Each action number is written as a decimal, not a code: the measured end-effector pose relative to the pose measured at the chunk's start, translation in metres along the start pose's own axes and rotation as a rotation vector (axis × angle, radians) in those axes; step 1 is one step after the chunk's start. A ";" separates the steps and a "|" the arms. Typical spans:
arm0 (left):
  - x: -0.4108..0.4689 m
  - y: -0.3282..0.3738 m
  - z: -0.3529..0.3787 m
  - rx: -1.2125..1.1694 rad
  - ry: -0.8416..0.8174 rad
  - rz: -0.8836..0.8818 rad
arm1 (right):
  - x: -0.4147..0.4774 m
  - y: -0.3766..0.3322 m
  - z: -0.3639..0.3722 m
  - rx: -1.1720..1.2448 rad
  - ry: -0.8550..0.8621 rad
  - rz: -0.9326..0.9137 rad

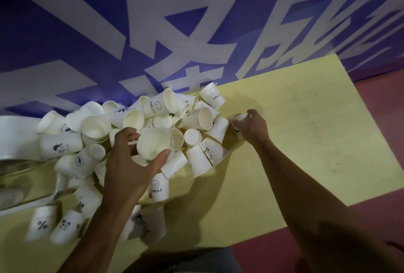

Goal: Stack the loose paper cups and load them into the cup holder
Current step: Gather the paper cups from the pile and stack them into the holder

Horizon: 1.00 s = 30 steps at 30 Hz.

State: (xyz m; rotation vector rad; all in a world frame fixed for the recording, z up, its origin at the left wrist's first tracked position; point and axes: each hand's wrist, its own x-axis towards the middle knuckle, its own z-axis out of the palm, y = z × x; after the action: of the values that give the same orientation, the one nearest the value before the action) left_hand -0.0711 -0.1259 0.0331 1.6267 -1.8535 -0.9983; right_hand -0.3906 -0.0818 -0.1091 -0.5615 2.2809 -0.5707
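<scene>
Yellow desk [306,141] carries a heap of loose paper cups [153,109] on its left half against the blue-and-white wall [196,21], too many to count. The left hand [129,163] curls thumb and fingers round one open cup [153,145]. The right hand [253,126] grips a second cup [240,118] at the heap's right edge, beside bare desk.

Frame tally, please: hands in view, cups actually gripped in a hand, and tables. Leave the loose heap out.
Hands: 2, left hand and right hand
Gripped cups: 2, left-hand cup and right-hand cup
Tables: 1, yellow table
Total: 5
</scene>
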 end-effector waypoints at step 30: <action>-0.039 -0.157 -0.216 0.012 0.088 0.120 | -0.314 -0.158 0.159 0.201 -0.056 -0.698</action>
State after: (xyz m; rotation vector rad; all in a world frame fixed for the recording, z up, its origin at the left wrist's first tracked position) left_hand 0.1985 -0.1382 0.0497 1.5218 -1.8774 -0.8532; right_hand -0.0349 -0.0773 0.0392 -1.2608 1.9073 -1.0830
